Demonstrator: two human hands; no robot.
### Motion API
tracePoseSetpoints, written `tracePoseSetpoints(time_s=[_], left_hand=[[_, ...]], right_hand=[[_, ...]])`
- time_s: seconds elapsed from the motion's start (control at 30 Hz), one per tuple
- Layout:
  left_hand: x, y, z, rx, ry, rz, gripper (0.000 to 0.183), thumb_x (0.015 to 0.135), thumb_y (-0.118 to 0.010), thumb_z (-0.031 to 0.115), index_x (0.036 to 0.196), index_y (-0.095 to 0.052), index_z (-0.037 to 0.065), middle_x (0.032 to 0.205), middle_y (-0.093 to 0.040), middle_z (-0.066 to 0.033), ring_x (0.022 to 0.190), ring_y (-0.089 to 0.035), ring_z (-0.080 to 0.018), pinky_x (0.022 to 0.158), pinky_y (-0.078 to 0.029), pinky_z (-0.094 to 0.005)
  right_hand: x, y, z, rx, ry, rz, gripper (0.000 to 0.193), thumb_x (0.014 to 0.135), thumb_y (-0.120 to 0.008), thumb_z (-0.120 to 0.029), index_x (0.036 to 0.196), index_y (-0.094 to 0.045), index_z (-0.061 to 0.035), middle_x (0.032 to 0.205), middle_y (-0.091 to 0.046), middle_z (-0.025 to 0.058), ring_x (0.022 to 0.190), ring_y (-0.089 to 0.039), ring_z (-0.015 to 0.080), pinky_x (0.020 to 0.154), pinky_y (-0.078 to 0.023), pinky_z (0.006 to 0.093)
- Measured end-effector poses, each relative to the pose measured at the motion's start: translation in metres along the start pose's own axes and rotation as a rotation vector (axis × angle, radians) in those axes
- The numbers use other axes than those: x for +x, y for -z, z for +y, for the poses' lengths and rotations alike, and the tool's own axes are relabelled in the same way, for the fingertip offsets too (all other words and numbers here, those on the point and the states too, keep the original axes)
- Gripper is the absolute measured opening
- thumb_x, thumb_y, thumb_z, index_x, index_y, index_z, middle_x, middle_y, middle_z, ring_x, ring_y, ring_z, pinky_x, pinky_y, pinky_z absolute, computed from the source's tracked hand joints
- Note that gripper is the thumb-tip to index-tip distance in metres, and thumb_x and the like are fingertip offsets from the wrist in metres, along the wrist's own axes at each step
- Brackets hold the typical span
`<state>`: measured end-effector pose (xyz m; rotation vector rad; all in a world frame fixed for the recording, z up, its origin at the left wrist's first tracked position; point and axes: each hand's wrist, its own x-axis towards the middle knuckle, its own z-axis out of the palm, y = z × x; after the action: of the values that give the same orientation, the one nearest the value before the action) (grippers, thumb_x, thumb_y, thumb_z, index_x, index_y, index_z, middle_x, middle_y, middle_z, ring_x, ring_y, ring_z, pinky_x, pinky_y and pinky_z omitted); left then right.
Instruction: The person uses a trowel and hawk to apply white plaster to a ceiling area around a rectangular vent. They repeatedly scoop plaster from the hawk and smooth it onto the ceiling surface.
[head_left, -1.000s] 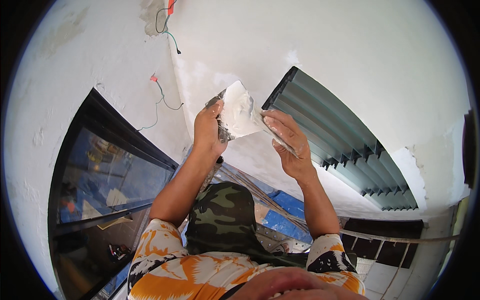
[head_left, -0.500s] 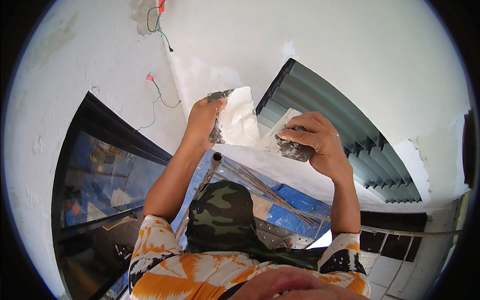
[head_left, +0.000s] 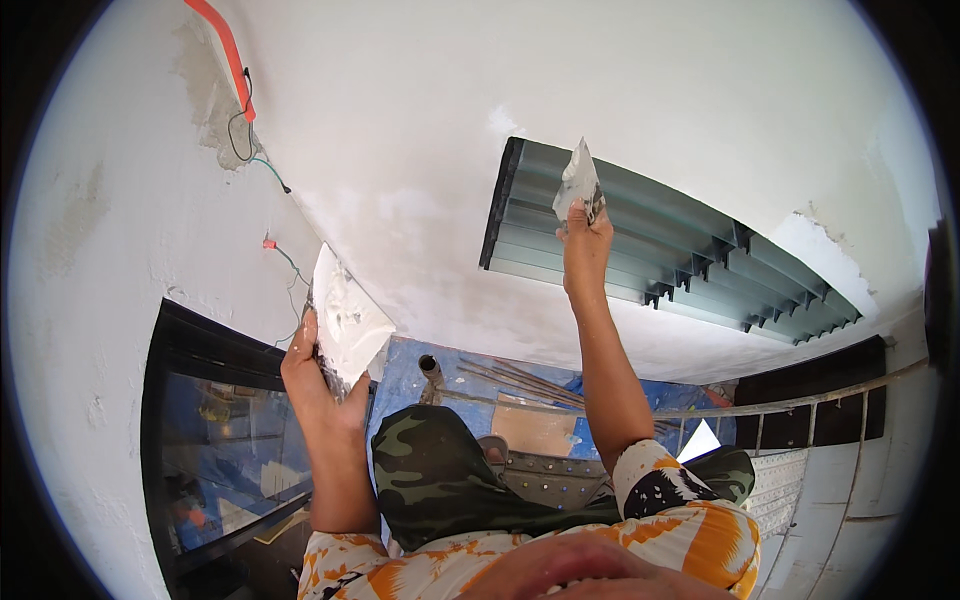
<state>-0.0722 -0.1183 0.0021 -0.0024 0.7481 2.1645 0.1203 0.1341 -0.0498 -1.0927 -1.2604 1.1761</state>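
Observation:
A flat plate smeared with white filler paste (head_left: 350,325) sits in my left hand (head_left: 328,400), which grips its near edge, with the thumb on the right side. The paste lies thick and uneven on the plate. Farther out, my right hand (head_left: 586,250) is closed on a putty knife (head_left: 578,178) that points up and carries paste on its blade. It is raised in front of the dark louvered window (head_left: 640,210), in line with its left part. Whether the blade touches anything, I cannot tell.
Wires hang from an orange conduit (head_left: 236,70) at the wall corner. A dark-framed glass window (head_left: 235,420) lies at the left. Below are a scaffold pipe (head_left: 430,368), a metal plank with holes (head_left: 550,480), a blue sheet (head_left: 465,385) and a railing (head_left: 780,402) on the right.
My hands have moved apart, from blade against plate. The right hand has risen with the putty knife toward the louvers; the left has dropped lower and leftward with the paste-covered plate.

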Motion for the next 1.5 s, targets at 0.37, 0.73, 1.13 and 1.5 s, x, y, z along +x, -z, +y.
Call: tracePoseSetpoints(time_s=[0.37, 0.73, 1.13, 1.5], left_hand=[[-0.033, -0.004, -0.014, 0.087, -0.01, 0.018, 0.031, 0.101, -0.055, 0.02, 0.122, -0.06, -0.002, 0.109, -0.068, -0.0101, 0.092, -0.068, -0.0198, 0.079, -0.056, -0.0326], [-0.019, 0.0, -0.017, 0.158, 0.01, -0.014, 0.035, 0.101, -0.052, 0.021, 0.128, -0.057, -0.001, 0.111, -0.067, -0.0102, 0.093, -0.068, -0.0199, 0.079, -0.056, -0.0328], [-0.028, 0.005, -0.006, 0.205, -0.121, 0.118, 0.035, 0.1, -0.055, 0.022, 0.127, -0.058, -0.001, 0.106, -0.07, -0.0112, 0.087, -0.07, -0.0205, 0.074, -0.058, -0.0328], [-0.024, 0.009, 0.003, 0.203, -0.108, 0.062, 0.037, 0.101, -0.055, 0.024, 0.127, -0.057, -0.002, 0.106, -0.069, -0.0106, 0.088, -0.069, -0.0199, 0.074, -0.057, -0.0332]], right_hand=[[0.087, -0.164, 0.034, -0.707, 0.55, 0.623, 0.077, 0.08, -0.071, 0.002, 0.149, -0.045, -0.0209, 0.137, -0.034, 0.0204, 0.125, -0.032, 0.0394, 0.103, -0.03, 0.0499], [0.112, -0.098, 0.01, -0.618, 0.628, 0.8, 0.074, 0.077, -0.067, 0.007, 0.142, -0.055, -0.0248, 0.128, -0.043, 0.0141, 0.111, -0.041, 0.0357, 0.097, -0.034, 0.0469], [0.054, -0.221, 0.087, -0.682, 0.684, 0.409, 0.075, 0.07, -0.07, 0.007, 0.135, -0.062, -0.0301, 0.13, -0.043, 0.0123, 0.125, -0.037, 0.0359, 0.101, -0.028, 0.0503], [0.112, -0.094, 0.069, -0.971, 1.215, 0.459, 0.064, 0.068, -0.07, 0.002, 0.121, -0.071, -0.0336, 0.125, -0.052, 0.0059, 0.119, -0.046, 0.0285, 0.093, -0.032, 0.0465]])
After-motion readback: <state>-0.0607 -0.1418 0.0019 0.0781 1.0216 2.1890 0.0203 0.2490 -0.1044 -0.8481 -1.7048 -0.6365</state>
